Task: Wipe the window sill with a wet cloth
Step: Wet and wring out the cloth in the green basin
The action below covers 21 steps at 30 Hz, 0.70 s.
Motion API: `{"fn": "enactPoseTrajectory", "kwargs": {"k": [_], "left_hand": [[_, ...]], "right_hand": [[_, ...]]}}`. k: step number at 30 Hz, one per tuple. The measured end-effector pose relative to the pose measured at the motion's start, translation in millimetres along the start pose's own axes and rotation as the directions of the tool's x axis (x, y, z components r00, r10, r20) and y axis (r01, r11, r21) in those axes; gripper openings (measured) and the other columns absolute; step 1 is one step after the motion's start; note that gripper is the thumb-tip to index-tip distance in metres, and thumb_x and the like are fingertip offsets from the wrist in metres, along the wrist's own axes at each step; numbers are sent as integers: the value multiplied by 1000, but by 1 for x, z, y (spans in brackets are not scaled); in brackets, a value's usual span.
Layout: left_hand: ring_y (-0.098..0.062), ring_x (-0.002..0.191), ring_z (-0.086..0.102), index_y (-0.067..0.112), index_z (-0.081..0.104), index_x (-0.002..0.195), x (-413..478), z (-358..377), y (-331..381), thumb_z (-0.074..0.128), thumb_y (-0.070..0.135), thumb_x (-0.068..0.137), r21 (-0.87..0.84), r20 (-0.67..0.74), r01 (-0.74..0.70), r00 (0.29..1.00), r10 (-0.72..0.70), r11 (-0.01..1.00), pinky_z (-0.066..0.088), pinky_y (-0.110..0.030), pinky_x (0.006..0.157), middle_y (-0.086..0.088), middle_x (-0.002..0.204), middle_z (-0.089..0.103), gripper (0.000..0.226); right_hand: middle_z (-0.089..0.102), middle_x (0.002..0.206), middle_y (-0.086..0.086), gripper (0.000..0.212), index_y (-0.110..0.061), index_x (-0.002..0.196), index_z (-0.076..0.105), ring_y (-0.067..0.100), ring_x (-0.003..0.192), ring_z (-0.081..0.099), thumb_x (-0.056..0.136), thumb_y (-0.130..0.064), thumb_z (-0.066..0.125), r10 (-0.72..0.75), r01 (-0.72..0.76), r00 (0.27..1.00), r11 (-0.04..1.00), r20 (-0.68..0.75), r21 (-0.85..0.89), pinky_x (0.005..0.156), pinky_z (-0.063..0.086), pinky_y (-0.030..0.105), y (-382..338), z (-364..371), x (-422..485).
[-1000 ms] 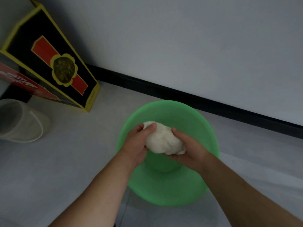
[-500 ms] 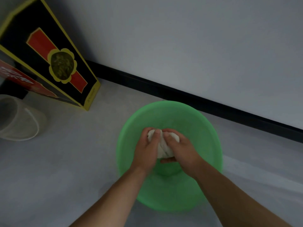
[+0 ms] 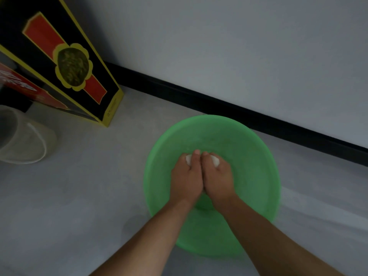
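Cloth (image 3: 215, 160): white, bunched into a tight wad and almost wholly enclosed by my two hands. I see only two small patches of it, one at the far left edge of the grip and one at the far right edge.

Left hand (image 3: 186, 179): fingers curled down over the left half of the cloth, knuckles up, thumb pressed along the inner side. The hand is clamped on the cloth.

Right hand (image 3: 218, 179): same posture, mirrored, clamped on the right half of the cloth. The two hands touch along their inner edges, thumb against thumb, so the grip reads as one closed fist pair with the cloth inside.

Basin (image 3: 256, 156): green, round, directly beneath the grip. The hands and cloth sit inside its rim, slightly far of its centre. Whether the cloth touches the basin floor I cannot tell; the hands cover that area. Whether the basin holds water I cannot tell either.

Floor (image 3: 89, 196): pale grey, under the basin on every side of the grip.

Wall (image 3: 219, 46): pale, beyond the grip, meeting the floor at a black skirting strip (image 3: 199, 100) that runs just past the far rim of the basin.

Box (image 3: 65, 62): black with yellow edging and a red band, far left of the grip, well apart from the basin.

Bucket (image 3: 25, 140): translucent, left of the grip, near the box.
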<state>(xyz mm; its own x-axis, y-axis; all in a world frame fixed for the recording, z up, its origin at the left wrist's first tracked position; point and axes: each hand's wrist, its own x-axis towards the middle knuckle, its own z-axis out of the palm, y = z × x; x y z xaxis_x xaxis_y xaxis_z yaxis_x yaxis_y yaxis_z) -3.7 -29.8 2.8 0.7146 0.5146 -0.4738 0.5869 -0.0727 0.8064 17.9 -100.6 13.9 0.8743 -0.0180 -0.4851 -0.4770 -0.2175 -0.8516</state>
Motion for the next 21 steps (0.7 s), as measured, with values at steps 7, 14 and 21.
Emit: {"fn": "enactPoseTrajectory", "kwargs": {"k": [7,14,21], "left_hand": [[-19,79,64,14,63,83,-1,-2,-5,35,44,100,94,35,-78,997,75,993,47,-33,73,-1,81,68,44],[-19,81,61,22,57,94,7,-16,8,47,40,101,-99,191,26,981,-7,995,48,-33,69,3,86,64,22],[-12,85,66,36,47,134,2,-28,19,53,26,100,-383,322,20,940,114,924,50,-28,55,3,120,62,36]], "right_hand": [[53,62,12,32,0,68,51,16,58,48,93,-20,52,-14,14,1000,1000,24,12,53,42,34,11,2,3],[58,84,1,12,-13,98,58,14,73,53,101,-21,49,37,-44,996,995,87,84,57,46,18,3,-13,8],[69,108,0,22,-25,119,66,8,90,67,99,-24,57,-154,144,987,977,54,160,73,56,24,-11,-26,12]]}}
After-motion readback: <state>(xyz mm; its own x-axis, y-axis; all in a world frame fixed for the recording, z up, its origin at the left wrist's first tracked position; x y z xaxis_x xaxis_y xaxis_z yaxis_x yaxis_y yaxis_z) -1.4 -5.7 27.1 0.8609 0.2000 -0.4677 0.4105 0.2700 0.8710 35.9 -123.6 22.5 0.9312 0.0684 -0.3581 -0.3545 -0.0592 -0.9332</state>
